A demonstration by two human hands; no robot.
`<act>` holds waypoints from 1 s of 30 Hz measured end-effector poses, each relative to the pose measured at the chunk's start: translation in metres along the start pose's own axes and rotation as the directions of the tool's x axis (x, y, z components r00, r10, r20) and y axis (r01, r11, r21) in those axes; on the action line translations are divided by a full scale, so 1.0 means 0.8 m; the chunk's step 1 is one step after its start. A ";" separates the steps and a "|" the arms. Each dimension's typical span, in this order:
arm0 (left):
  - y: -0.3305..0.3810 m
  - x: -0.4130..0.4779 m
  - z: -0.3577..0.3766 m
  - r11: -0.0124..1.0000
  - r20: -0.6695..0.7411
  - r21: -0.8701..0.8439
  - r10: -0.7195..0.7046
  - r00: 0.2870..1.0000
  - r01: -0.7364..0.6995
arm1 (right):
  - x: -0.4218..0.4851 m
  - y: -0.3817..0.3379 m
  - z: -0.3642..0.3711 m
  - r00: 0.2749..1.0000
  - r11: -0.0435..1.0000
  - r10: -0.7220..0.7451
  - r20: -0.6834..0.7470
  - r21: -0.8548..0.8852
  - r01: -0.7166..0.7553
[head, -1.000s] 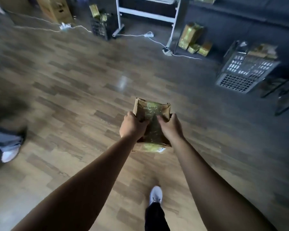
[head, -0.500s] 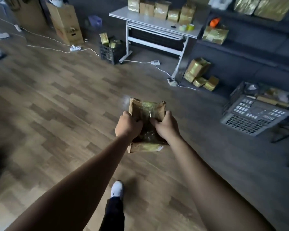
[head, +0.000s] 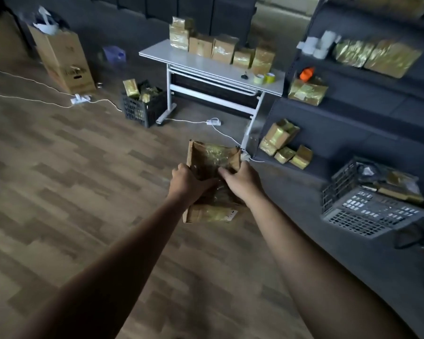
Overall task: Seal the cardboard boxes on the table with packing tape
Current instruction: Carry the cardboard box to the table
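Cardboard box (head: 213,156) taped | left grip (head: 186,183), right grip (head: 240,183) clasp it | underside hidden

A white table (head: 206,62) is seen standing on the wood-pattern floor (head: 59,179). A row of tape-wrapped cardboard boxes (head: 224,52) is set along its far edge, and two tape rolls (head: 264,78) and a small dark object (head: 244,76) are laid near its right end. On the floor, a black crate (head: 142,110), a tall carton (head: 63,61), white cables (head: 34,100) and a grey crate (head: 367,206) are found.
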State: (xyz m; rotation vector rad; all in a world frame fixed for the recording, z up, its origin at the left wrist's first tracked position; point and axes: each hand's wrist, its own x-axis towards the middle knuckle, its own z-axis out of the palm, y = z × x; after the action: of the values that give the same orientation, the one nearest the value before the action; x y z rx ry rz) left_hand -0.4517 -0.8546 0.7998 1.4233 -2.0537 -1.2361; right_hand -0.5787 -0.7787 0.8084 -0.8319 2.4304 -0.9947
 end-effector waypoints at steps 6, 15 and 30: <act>0.031 0.167 -0.004 0.999 0.012 0.032 0.023 1.000 -0.023 | 0.155 -0.044 0.031 1.000 1.000 0.003 -0.023 0.000 -0.003; 0.104 0.438 0.001 0.994 -0.027 0.096 0.047 0.999 -0.044 | 0.433 -0.113 0.058 1.000 0.999 -0.001 0.004 0.047 0.001; 0.179 0.850 -0.006 0.997 0.034 -0.011 0.074 0.997 -0.074 | 0.810 -0.235 0.113 0.993 1.000 0.005 -0.116 0.009 -0.004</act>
State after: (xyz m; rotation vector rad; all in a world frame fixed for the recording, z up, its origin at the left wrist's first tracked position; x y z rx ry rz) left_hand -0.8254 -1.4409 0.7940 1.3183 -2.1000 -1.2467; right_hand -0.9449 -1.3524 0.8042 -0.7858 2.5213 -1.0796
